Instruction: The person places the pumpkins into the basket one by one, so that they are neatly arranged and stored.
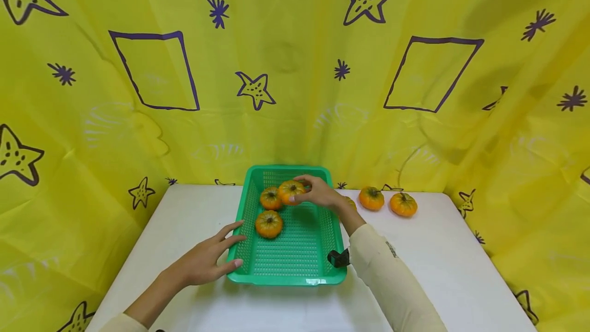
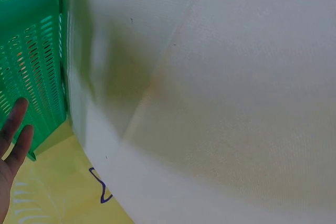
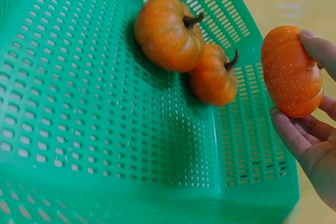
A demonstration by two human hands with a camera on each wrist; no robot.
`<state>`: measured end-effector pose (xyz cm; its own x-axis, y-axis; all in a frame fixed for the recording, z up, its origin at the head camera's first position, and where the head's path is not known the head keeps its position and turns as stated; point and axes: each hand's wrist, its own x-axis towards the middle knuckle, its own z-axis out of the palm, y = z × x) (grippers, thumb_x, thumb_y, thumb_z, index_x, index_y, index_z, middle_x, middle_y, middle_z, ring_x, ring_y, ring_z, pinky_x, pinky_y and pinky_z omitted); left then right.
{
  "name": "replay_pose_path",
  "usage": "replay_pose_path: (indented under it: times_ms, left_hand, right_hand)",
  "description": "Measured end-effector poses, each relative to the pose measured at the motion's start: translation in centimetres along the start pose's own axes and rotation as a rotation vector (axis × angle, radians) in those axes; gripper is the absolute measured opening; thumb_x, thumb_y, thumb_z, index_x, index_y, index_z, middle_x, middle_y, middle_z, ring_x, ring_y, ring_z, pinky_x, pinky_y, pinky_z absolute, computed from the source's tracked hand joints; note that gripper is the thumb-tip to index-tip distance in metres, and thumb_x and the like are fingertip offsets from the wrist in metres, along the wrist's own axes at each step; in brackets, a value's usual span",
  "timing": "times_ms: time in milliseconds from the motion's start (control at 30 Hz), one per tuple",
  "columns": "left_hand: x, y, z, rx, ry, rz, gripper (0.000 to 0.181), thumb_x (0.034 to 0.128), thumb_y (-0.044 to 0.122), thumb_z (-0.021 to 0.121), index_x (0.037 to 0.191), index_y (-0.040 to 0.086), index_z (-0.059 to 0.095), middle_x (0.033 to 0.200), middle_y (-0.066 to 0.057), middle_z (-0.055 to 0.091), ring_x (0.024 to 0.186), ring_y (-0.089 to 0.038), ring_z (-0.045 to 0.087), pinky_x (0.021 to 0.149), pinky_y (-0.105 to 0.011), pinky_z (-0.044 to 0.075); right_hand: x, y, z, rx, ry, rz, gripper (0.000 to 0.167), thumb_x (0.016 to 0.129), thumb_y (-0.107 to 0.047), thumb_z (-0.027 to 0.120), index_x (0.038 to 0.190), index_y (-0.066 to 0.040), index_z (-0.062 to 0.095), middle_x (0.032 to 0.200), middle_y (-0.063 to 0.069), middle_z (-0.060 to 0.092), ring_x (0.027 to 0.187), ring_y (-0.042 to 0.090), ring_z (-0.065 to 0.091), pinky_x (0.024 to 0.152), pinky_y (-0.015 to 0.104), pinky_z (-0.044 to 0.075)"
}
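A green plastic basket (image 1: 295, 281) with slotted walls stands on the white table. Two small orange pumpkins lie in it: one pumpkin (image 1: 269, 224) at its left side, another pumpkin (image 1: 270, 199) farther back. My right hand (image 1: 318, 192) grips a third pumpkin (image 1: 290, 191) between thumb and fingers, above the back part of the basket; the right wrist view shows that held pumpkin (image 3: 292, 72) off the basket floor. At the basket's left wall is my left hand (image 1: 209, 257), its fingers spread and extended toward the rim; whether they touch it I cannot tell.
Right of the basket, at the table's back edge, sit a pumpkin (image 1: 371, 198) and another pumpkin (image 1: 403, 204); one more pumpkin (image 1: 351, 203) is partly hidden by my right forearm. A yellow patterned curtain (image 1: 295, 132) surrounds the white table (image 1: 193, 214) at the back and sides.
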<state>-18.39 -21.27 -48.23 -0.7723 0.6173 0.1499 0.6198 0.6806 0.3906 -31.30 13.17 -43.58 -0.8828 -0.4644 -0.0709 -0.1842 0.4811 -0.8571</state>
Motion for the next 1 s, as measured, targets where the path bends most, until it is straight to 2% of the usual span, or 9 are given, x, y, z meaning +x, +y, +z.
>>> replay_pose_path:
  times_ms: [433, 700, 1000]
  left_hand:
    - [0.2, 0.1, -0.1, 0.000, -0.011, -0.007, 0.057, 0.0993, 0.052, 0.056, 0.143, 0.016, 0.053, 0.163, -0.005, 0.030, 0.125, -0.033, 0.061, 0.091, -0.052, 0.055]
    - [0.1, 0.2, -0.2, 0.003, -0.010, -0.009, 0.057, 0.0992, 0.052, 0.056, 0.143, 0.016, 0.053, 0.163, -0.005, 0.030, 0.125, -0.033, 0.061, 0.091, -0.052, 0.055]
    - [0.2, 0.0, 0.0, 0.003, -0.017, -0.014, 0.057, 0.0993, 0.053, 0.055, 0.144, 0.017, 0.053, 0.164, -0.004, 0.029, 0.124, -0.033, 0.061, 0.090, -0.052, 0.055]
  right_hand:
    - [1.2, -0.2, 1.4, -0.022, -0.011, 0.051, 0.066, 0.089, -0.027, 0.076, 0.146, -0.007, 0.049, 0.147, 0.020, 0.049, 0.128, 0.037, 0.053, 0.100, 0.048, 0.050]
    - [1.8, 0.0, 1.9, -0.108, -0.030, 0.094, 0.066, 0.089, -0.028, 0.076, 0.146, -0.008, 0.050, 0.147, 0.021, 0.048, 0.133, 0.038, 0.049, 0.104, 0.052, 0.047]
    - [2.0, -0.1, 2.0, -0.079, -0.037, 0.157, 0.064, 0.088, -0.025, 0.077, 0.144, -0.007, 0.050, 0.146, 0.024, 0.047, 0.133, 0.041, 0.048, 0.104, 0.053, 0.047]
